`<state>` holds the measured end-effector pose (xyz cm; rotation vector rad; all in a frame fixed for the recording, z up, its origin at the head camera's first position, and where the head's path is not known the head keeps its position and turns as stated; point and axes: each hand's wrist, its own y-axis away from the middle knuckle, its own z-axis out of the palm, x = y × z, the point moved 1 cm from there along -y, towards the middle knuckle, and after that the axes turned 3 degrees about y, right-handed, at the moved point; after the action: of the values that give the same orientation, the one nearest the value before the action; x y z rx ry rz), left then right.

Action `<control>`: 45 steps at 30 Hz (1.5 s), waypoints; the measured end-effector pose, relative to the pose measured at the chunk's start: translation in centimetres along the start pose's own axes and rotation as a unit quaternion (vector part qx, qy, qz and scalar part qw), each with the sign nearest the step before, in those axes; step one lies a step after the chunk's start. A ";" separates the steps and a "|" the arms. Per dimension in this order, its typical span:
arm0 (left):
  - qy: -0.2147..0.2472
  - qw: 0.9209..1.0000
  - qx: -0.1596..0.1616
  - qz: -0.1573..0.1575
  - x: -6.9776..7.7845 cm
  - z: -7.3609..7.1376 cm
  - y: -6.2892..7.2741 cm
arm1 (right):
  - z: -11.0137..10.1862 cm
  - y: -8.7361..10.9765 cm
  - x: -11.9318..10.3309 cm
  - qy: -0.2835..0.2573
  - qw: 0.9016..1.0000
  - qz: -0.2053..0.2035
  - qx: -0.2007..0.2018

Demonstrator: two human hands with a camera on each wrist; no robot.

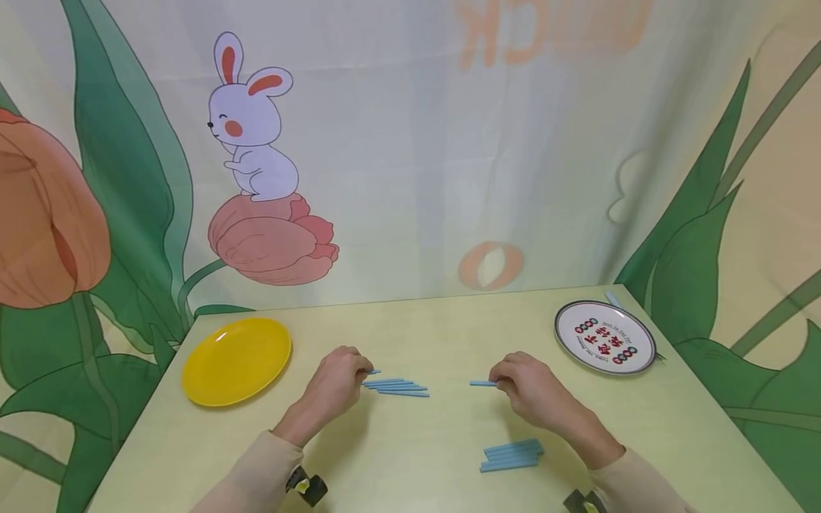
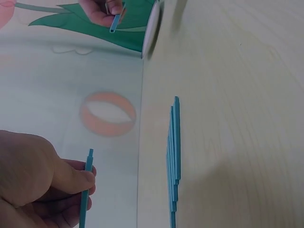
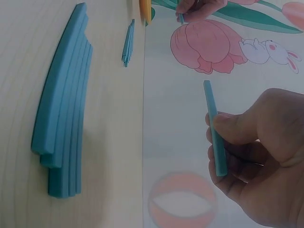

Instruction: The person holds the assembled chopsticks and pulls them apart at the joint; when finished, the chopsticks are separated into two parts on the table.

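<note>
Between thumb and fingers my left hand (image 1: pixel 336 377) pinches a thin blue stick (image 2: pixel 86 197), whose end narrows to a small peg. Beside that hand several slim blue sticks (image 1: pixel 398 387) lie in a row on the table. My right hand (image 1: pixel 529 388) pinches a shorter, thicker blue stick (image 3: pixel 216 130); a hollow end shows in the left wrist view. Nearer the front, below the right hand, lies a group of several thick blue sticks (image 3: pixel 66 109), side by side. Both held sticks are off the table and apart from each other.
A yellow plate (image 1: pixel 237 362) lies at the left of the table (image 1: pixel 410 456). At the back right is a white plate (image 1: pixel 604 336) with red lettering, and a pale blue object (image 1: pixel 612 298) shows behind it. A printed curtain (image 1: pixel 410 178) hangs behind the table.
</note>
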<state>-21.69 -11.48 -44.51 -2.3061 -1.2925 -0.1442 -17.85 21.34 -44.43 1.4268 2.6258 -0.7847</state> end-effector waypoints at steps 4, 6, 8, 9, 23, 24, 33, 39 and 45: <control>0.005 1.000 -0.011 0.003 0.2 0.1 -0.2 | 0.0 0.1 0.0 -0.002 1.000 0.005 -0.007; 0.007 1.000 -0.011 0.007 0.2 0.1 -0.3 | 0.0 0.1 0.0 -0.006 1.000 0.008 -0.012; 0.007 1.000 -0.013 0.009 0.2 0.2 -0.4 | -0.1 0.2 0.1 -0.007 1.000 0.010 -0.017; 0.009 1.000 -0.013 0.009 0.2 0.3 -0.5 | -0.1 0.2 0.0 -0.009 1.000 0.010 -0.020; 0.013 0.999 -0.029 -0.005 0.0 1.1 -1.2 | 0.1 0.9 -0.1 -0.027 0.998 0.016 -0.048; 0.012 0.999 -0.030 -0.006 0.0 1.2 -1.2 | 0.1 0.9 -0.2 -0.029 0.998 0.015 -0.049; 0.010 0.998 -0.052 -0.020 -0.3 1.8 -1.7 | 0.1 1.4 -0.4 -0.034 0.997 0.009 -0.062; 0.015 0.997 -0.071 -0.030 -0.5 2.3 -1.9 | 0.3 1.7 -0.3 -0.039 0.997 0.007 -0.071; 0.020 0.997 -0.073 -0.034 -0.7 2.7 -2.1 | 0.6 2.0 -0.3 -0.045 0.995 0.008 -0.086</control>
<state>-24.21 -9.91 -46.31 -2.3683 -1.3817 -0.3174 -16.17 21.75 -45.69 1.3345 2.5410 -0.5895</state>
